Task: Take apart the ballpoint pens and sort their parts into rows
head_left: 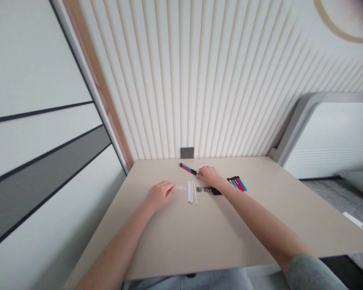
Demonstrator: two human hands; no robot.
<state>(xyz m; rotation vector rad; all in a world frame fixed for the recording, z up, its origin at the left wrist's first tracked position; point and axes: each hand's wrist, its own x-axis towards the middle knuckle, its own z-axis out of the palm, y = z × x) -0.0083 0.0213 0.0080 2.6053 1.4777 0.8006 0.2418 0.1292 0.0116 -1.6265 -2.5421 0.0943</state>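
Note:
My right hand [208, 176] reaches across the table, its fingers closed at the near end of the assembled pens [188, 168], which have blue, red and black parts and lie near the wall. My left hand [161, 196] rests on the tabletop with its fingers curled together. Its fingertips are beside a row of small white pieces [180, 187]; whether they pinch one is hidden. Between my hands lie several thin white refills [190, 192], one set slightly apart. Small grey springs [199, 189] and dark little parts [207, 189] follow to the right.
Black barrels [216, 191] lie partly under my right forearm. Farther right is a row of red, blue and black barrels [237, 183]. The beige table [181, 237] meets a ribbed wall with a dark socket [187, 152]. A white cabinet [48, 181] borders the left side.

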